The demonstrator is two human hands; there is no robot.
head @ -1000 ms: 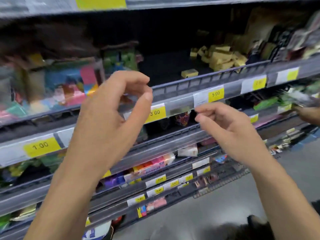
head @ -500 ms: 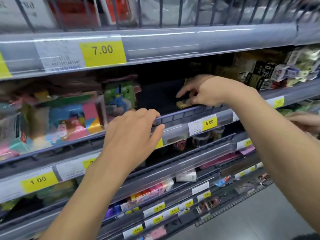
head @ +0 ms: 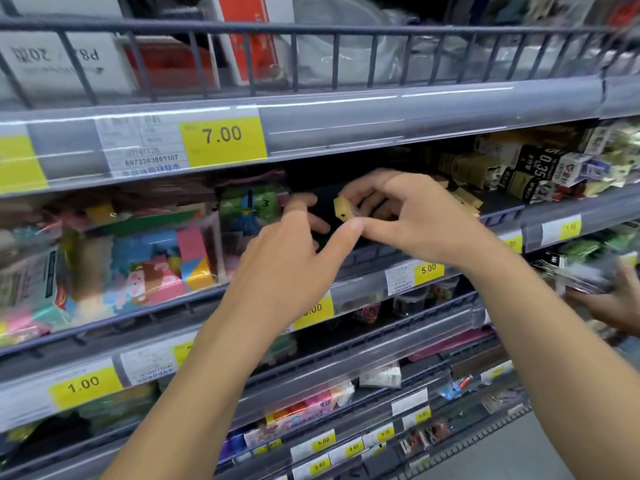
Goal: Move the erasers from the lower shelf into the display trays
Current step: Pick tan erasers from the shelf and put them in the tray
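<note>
Eraser (head: 344,208) between right-hand fingers (head: 356,224)

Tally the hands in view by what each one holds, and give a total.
Holding the yellow eraser: 1, the right hand
Holding nothing visible: 1, the left hand
Gripping blurred packets: 1, another person's hand
Total: 3

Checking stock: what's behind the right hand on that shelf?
Tan boxed erasers lie behind the right hand, which pinches one yellow eraser. Any directly behind the hand are covered.
</note>
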